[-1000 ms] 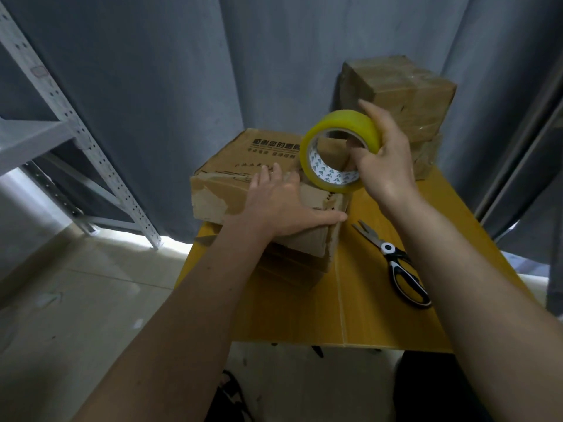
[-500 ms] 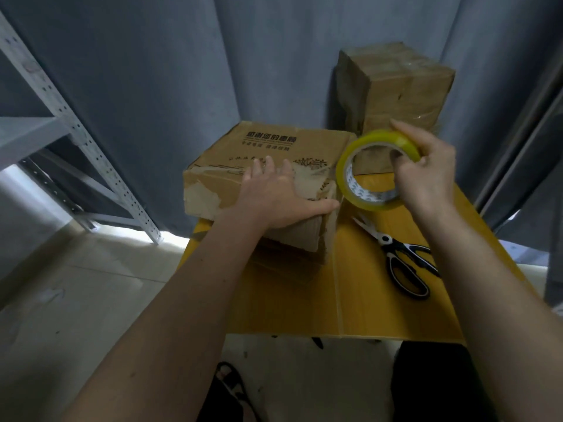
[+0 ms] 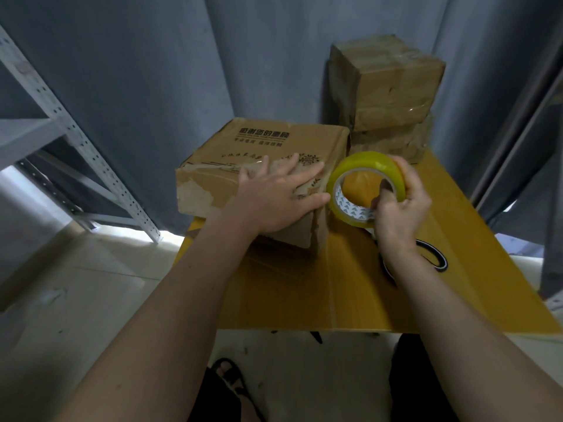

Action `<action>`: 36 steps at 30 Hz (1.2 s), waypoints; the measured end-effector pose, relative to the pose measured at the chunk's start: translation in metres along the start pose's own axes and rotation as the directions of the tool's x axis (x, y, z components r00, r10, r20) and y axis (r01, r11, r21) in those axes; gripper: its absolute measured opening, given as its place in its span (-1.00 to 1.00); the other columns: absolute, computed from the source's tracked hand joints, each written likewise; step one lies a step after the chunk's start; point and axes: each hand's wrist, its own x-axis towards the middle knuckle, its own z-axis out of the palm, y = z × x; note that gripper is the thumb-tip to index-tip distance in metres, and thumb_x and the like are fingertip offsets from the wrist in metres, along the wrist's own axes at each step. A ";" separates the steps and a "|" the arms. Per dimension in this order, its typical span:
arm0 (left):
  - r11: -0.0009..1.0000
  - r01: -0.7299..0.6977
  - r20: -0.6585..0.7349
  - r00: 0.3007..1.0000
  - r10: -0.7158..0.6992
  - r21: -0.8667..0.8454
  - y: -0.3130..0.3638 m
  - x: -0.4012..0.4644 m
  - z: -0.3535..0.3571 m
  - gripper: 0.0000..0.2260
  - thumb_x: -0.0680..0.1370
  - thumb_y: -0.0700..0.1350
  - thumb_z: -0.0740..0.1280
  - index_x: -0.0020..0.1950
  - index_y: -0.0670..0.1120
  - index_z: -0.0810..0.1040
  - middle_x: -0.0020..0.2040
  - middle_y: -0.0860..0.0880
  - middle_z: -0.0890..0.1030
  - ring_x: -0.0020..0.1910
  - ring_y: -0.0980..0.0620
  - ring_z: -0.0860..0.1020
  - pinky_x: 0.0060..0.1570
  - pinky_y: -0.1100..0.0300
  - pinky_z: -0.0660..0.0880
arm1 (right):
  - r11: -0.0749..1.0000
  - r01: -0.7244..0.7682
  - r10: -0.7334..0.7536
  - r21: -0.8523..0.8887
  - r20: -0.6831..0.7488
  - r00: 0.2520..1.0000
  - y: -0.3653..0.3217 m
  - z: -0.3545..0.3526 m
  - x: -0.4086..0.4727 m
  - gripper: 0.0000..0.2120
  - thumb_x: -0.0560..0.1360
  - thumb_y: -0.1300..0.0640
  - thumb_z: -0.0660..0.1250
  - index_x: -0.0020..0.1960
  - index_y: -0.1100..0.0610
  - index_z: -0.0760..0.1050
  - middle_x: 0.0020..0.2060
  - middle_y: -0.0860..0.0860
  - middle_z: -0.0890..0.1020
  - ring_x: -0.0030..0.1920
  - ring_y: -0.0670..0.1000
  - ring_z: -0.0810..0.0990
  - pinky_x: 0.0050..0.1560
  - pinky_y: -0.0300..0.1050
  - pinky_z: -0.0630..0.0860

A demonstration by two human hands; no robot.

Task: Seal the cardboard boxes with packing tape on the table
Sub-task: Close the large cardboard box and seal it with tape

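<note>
The main risk is the tape lifting or wrinkling at the corner of the cardboard box [image 3: 265, 166]. If the right hand [image 3: 399, 208] pulls the tape roll [image 3: 365, 185] off at an angle, or the box slides on the bench [image 3: 380, 293], the strip could twist and stick to itself. The box's near side looks torn and scuffed, so tape may hold poorly there — that is a judgement from the ragged surface. Whether a strip already runs from roll to box cannot be told.

The left hand [image 3: 280, 196] lies flat on top of the box near its right corner, fingers straight, pressing down and gripping nothing. The right grip is curled round the roll, with fingers hooked into its core. The roll hangs just beside the box's right corner, above the bench. Scissors [image 3: 432, 257] lie on the bench right of the box, mostly hidden under the right wrist — easy to knock. Stacked boxes [image 3: 387, 95] stand behind the box, to its right.
</note>
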 end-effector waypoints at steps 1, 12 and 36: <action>1.000 -0.019 -0.021 1.000 0.019 -0.010 0.001 -0.001 0.002 -0.42 0.48 0.48 -0.10 0.49 0.43 -0.06 0.61 0.12 -0.04 0.57 -0.22 -0.07 0.42 -0.35 -0.16 | 1.000 -0.011 0.011 0.007 -0.003 1.000 0.002 0.001 -0.001 -0.57 0.46 0.44 0.23 0.19 0.03 0.52 -0.01 -0.06 0.59 0.02 0.13 0.60 0.06 0.20 0.56; 0.979 -0.125 -0.381 0.923 0.055 -0.162 0.036 -0.010 0.026 -0.59 0.68 -0.08 0.07 0.55 0.03 0.24 0.53 0.10 0.30 0.53 0.10 0.18 0.47 0.02 0.07 | 1.000 -0.017 0.017 0.018 -0.024 1.000 -0.001 0.002 -0.004 -0.58 0.44 0.48 0.21 0.23 0.18 0.52 0.04 0.01 0.57 0.02 -0.18 0.54 0.15 -0.16 0.51; 0.977 -0.014 -0.472 0.877 -0.090 -0.213 0.043 0.000 0.024 -0.62 0.62 0.06 0.22 0.43 0.02 0.46 0.48 -0.11 0.39 0.46 -0.11 0.32 0.42 -0.10 0.16 | 0.959 -0.168 0.202 -0.227 0.139 0.969 0.039 -0.008 -0.024 -0.60 0.47 0.44 0.24 0.26 0.16 0.48 -0.09 -0.05 0.56 -0.16 -0.33 0.53 -0.07 -0.45 0.45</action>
